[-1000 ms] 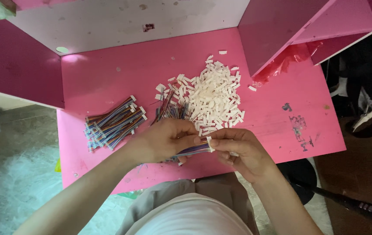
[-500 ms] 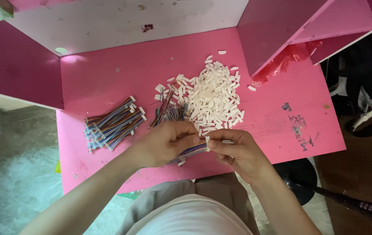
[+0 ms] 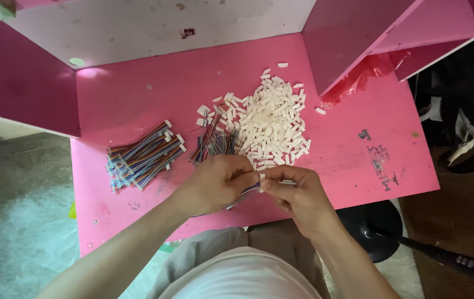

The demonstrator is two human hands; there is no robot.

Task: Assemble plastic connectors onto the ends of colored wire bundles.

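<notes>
Most of the multicoloured wire strip [image 3: 246, 191] is concealed by the left hand [image 3: 214, 184]; connector details cannot be resolved.

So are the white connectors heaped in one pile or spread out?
Heaped: the white connectors form one dense pile on the pink table, with a few strays around it.

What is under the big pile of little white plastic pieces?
The pile of small white plastic pieces lies on the pink tabletop. Thin coloured wires poke from its left edge; anything beneath is covered.
</notes>
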